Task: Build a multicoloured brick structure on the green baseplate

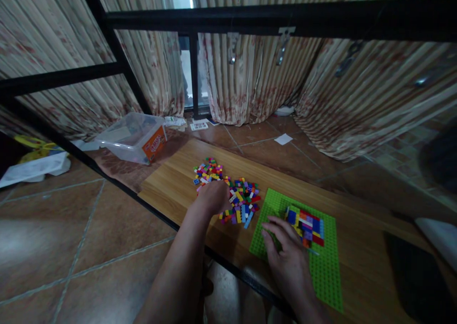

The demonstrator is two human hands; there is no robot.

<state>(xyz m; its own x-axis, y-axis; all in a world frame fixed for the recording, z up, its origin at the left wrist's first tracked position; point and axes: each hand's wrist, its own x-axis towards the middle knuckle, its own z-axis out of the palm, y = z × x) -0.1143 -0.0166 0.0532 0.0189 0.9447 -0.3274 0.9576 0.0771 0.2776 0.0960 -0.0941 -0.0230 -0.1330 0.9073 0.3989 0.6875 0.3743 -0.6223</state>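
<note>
My left hand [214, 196] is curled over a pile of small toy building bricks [240, 195] in many colours. Its fingertips are turned away from me, so whatever they may hold is hidden. To the right lies a green studded baseplate [326, 281], set at a slant on the wooden board. On it stands a low, roughly square brick build [310, 226] in red, blue, yellow, purple and white. My right hand [290, 255] hovers over the plate at the build's near left side. Its fingers are bent but apart, with nothing visible between them.
The bricks and plate rest on a long wooden tabletop [171, 181] with a black edge. Beyond its left end stands a clear plastic tub [124, 136] with an orange label. A black bar [250, 19] crosses above. A dark flat object [414, 271] lies at the right.
</note>
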